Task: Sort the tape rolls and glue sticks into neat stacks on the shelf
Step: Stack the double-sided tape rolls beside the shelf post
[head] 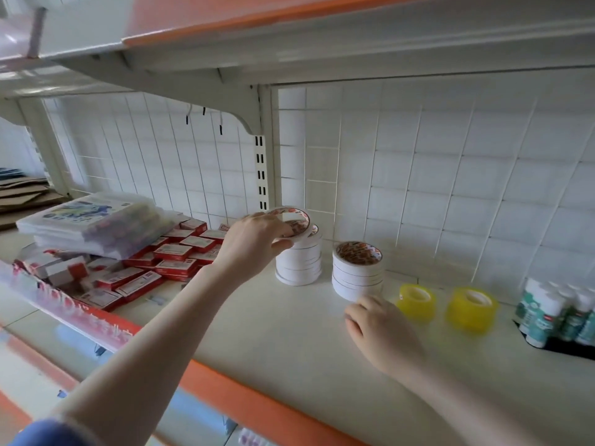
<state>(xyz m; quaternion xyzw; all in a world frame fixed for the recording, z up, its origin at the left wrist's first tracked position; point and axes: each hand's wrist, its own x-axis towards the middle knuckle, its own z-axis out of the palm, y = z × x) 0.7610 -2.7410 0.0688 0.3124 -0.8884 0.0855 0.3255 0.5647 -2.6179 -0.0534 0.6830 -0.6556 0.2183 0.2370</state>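
left hand (254, 243) grips tape roll (291, 222) atop left stack (299, 262) | right hand (380, 333) relaxed on shelf (273, 333)

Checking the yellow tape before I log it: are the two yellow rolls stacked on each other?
No, the two yellow rolls sit side by side on the shelf, apart.

A stationery shop aisle – white metal shelf (289, 333) with an orange edge strip; wire-grid back panel (418, 175); many identical red boxes (174, 252), tape stacks (299, 262) and glue sticks (553, 313).
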